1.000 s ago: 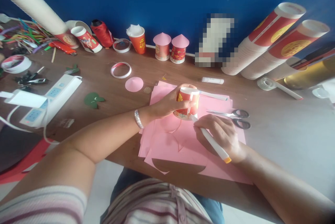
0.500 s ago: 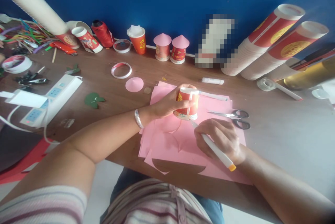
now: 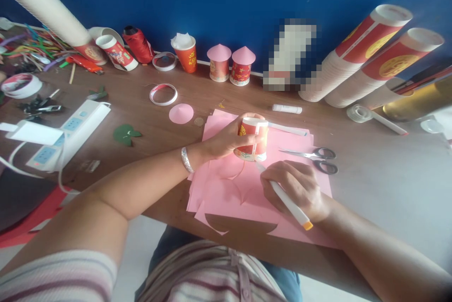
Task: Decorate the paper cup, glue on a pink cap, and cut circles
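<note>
My left hand (image 3: 235,139) is wrapped round a short red-and-gold paper cup (image 3: 250,142). The cup stands wide end down on pink paper sheets (image 3: 226,189), with a white strip running down its side. In my closed right hand (image 3: 298,186) is a white craft knife (image 3: 291,205) with an orange end. Its pale tip is close to the lower edge of the cup; whether it touches, I cannot tell. Black-handled scissors (image 3: 319,154) lie just beyond my right hand. Faint curved lines show on the top pink sheet, and its front edge has a cut-out.
Two cups with pink cone roofs (image 3: 231,64) stand by the blue wall. Left of the paper are a pink cone (image 3: 181,113), tape roll (image 3: 163,94), green cut-out (image 3: 126,134) and power strip (image 3: 70,137). Tall cup stacks (image 3: 356,54) and a glue stick (image 3: 287,109) are at right.
My right hand and the craft knife have shifted slightly left. My left hand and the paper cup stay where they were.
</note>
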Demonstrator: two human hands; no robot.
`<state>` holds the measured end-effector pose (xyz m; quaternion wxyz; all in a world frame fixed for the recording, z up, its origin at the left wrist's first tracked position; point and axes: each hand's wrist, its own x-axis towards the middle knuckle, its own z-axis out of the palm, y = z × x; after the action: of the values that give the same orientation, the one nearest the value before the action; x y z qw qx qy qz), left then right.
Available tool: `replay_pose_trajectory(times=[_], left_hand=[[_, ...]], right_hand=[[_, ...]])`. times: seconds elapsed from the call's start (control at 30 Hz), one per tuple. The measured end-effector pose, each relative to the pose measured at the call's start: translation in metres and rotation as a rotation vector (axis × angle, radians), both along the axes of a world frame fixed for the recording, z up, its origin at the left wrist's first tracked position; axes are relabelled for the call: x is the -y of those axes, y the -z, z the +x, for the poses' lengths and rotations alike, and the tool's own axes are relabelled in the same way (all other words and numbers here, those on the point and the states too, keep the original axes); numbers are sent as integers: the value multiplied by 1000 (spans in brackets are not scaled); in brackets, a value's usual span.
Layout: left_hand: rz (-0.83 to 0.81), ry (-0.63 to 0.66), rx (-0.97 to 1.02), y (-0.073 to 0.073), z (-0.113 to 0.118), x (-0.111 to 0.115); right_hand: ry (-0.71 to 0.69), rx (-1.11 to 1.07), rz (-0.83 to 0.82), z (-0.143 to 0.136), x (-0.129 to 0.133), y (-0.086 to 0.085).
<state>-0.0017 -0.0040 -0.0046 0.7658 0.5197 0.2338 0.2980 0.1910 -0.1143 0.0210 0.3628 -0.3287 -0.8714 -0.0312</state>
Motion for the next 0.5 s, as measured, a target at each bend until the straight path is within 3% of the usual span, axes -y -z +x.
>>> replay_pose_trajectory(times=[0.5], left_hand=[[59, 1, 2, -3, 2, 0]], right_hand=[[10, -5, -8, 0, 0, 1]])
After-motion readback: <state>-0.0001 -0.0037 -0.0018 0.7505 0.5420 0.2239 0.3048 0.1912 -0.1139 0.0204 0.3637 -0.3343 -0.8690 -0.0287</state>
